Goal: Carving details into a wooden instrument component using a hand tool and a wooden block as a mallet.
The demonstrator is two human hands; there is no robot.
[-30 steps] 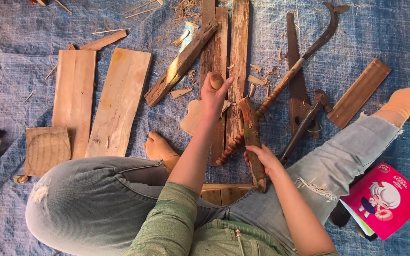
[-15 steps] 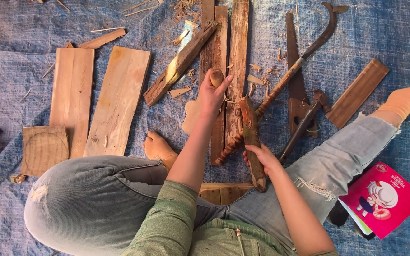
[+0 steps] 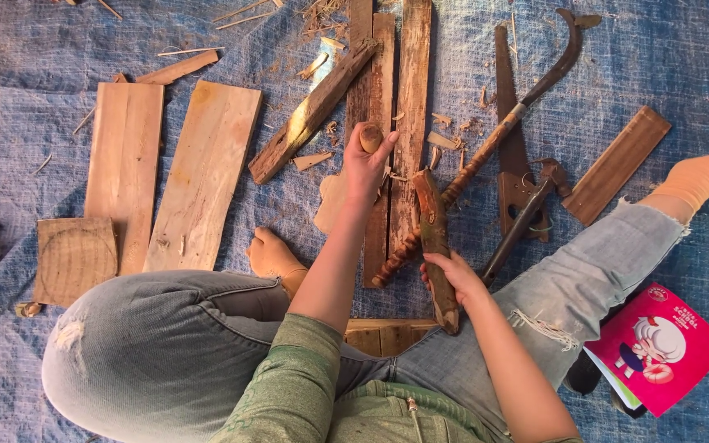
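You wear a faded olive-green short-sleeved top, pale blue jeans frayed and ripped at both knees and the right hem, your left hand (image 3: 364,168) and right hand (image 3: 453,275) bare, as are your feet.

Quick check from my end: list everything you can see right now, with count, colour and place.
tarp: one, blue, under everything
flat boards: two, pale brown, left
square board: one, brown, lower left
long planks: about three, weathered, top centre
sickle: one, dark blade, right of planks
saw: one, rusty, right
hammer: one, dark, right
booklet: one, pink, lower right
left hand: grips round wooden piece
right hand: holds rough stick
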